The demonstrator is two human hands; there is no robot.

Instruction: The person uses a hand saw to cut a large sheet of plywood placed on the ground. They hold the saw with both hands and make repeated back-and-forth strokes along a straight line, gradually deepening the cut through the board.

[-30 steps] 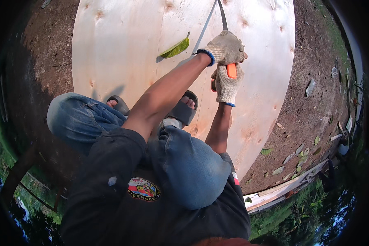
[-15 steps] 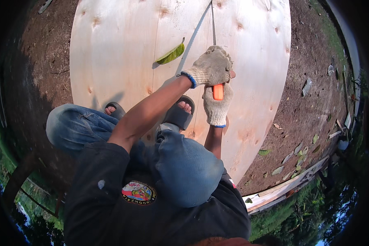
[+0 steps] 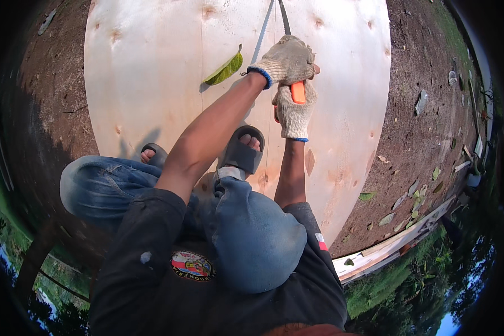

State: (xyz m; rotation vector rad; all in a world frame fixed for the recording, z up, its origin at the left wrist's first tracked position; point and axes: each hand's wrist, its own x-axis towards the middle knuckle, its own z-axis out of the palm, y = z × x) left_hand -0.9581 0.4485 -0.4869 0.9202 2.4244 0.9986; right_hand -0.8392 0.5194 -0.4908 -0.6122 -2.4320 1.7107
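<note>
A handsaw with an orange handle [image 3: 298, 93] and a narrow toothed blade [image 3: 284, 20] points away from me above a pale wooden sheet [image 3: 157, 89]. My right hand [image 3: 295, 116], in a cream knit glove, is wrapped round the handle. In front of it my left hand [image 3: 289, 59], in a dirtier glove with a blue cuff, is closed over the front of the saw, hiding where blade and handle join. The far end of the blade lies beyond the picture's top edge. Whether the teeth touch the wood I cannot tell.
A green leaf [image 3: 226, 70] lies on the sheet left of the blade's shadow. My sandalled foot [image 3: 245, 150] rests on the sheet near my left forearm. Brown soil with litter and fallen leaves [image 3: 386, 219] borders it, and boards [image 3: 383, 249] lie at the lower right.
Both hands and the saw have moved away from me, and my right arm is stretched out further. Less of the blade shows. The whole view has shifted slightly.
</note>
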